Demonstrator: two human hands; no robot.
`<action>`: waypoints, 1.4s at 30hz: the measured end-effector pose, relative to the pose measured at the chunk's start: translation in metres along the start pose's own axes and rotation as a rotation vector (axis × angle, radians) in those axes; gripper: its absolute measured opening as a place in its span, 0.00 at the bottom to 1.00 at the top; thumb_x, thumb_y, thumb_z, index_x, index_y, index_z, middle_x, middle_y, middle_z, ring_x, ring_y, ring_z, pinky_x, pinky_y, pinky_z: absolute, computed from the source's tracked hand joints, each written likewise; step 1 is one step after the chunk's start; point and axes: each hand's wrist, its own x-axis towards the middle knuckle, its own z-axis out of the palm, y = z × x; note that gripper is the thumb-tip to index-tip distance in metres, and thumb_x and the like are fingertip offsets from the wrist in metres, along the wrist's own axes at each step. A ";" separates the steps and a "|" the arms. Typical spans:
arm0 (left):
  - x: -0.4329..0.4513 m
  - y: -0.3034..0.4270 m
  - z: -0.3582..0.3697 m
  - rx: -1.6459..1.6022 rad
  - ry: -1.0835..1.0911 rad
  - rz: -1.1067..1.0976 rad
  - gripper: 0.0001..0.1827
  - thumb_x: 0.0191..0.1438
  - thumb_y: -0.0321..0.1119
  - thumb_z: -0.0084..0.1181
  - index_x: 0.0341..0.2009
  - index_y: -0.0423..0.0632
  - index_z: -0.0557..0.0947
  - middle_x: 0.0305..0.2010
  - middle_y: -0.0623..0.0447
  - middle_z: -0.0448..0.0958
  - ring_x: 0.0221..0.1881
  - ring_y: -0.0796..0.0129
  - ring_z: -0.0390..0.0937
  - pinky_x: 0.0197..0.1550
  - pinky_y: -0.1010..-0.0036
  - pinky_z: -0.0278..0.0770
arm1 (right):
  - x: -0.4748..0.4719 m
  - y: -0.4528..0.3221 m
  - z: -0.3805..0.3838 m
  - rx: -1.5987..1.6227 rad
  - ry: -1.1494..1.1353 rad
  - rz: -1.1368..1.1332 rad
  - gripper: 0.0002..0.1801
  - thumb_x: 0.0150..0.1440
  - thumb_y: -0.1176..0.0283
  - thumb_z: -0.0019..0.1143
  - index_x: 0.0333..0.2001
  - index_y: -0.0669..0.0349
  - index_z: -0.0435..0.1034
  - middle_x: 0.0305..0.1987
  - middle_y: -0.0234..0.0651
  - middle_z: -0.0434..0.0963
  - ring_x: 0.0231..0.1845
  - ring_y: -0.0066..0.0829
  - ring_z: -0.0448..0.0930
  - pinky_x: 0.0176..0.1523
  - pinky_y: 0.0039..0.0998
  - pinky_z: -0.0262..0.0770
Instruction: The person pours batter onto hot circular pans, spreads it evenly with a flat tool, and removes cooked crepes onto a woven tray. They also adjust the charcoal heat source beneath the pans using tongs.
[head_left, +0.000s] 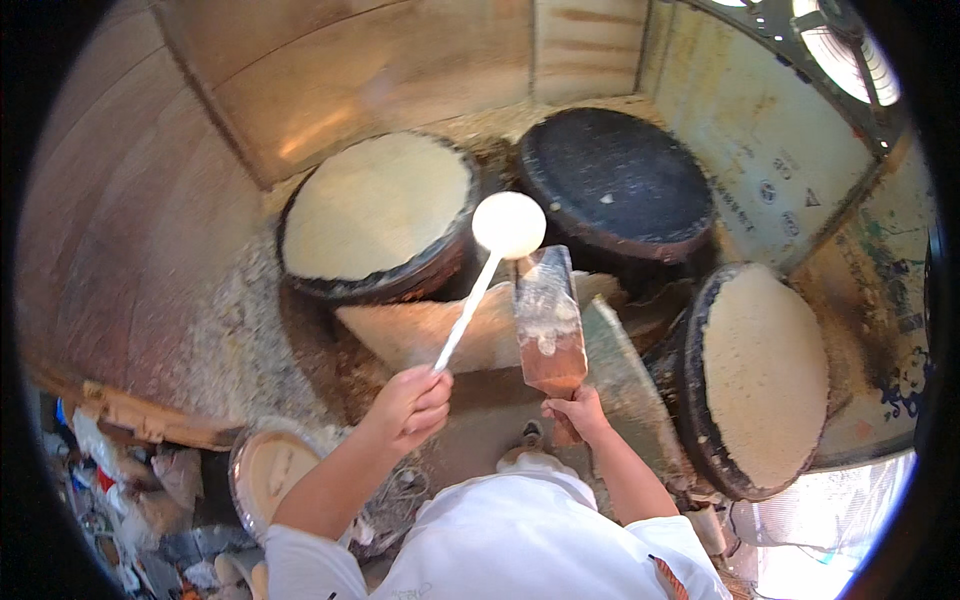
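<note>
My left hand grips the thin handle of a ladle, its round bowl white and held up between two griddles. In my right hand is a flat wooden paddle, coated with pale batter over its upper blade and touching or overlapping the ladle bowl in this view. Beyond the ladle to the left, a round griddle carries a pale sheet of batter almost to its rim. A dark griddle at the back right shows a bare black top with small pale crumbs. Another griddle at the right bears a pale, pitted batter sheet.
Boards stand between me and the griddles. Metal panels enclose the back and sides. A bucket with pale contents sits by my left forearm. Cluttered bags lie lower left. A fan is upper right.
</note>
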 end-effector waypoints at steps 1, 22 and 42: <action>0.046 -0.004 0.013 -0.032 -0.108 0.054 0.10 0.60 0.35 0.38 0.28 0.46 0.68 0.13 0.63 0.56 0.07 0.81 0.52 0.09 0.84 0.49 | 0.003 -0.011 -0.027 0.076 -0.049 0.054 0.07 0.48 0.81 0.54 0.33 0.68 0.69 0.27 0.32 0.74 0.19 0.21 0.71 0.25 0.22 0.68; 0.314 0.038 0.178 -0.636 -0.718 -0.136 0.14 0.64 0.38 0.28 0.34 0.44 0.66 0.13 0.62 0.57 0.07 0.78 0.54 0.11 0.81 0.49 | 0.154 -0.101 -0.180 0.101 0.307 0.274 0.29 0.48 0.45 0.53 0.41 0.58 0.65 0.22 0.31 0.68 0.09 0.16 0.56 0.13 0.19 0.47; 0.068 -0.005 -0.204 -0.393 0.224 0.551 0.07 0.49 0.32 0.58 0.33 0.51 0.74 0.24 0.56 0.74 0.32 0.67 0.74 0.31 0.72 0.72 | 0.196 -0.105 -0.087 -0.975 0.652 -0.091 0.35 0.39 0.51 0.63 0.49 0.59 0.69 0.34 0.45 0.79 0.34 0.35 0.79 0.41 0.32 0.72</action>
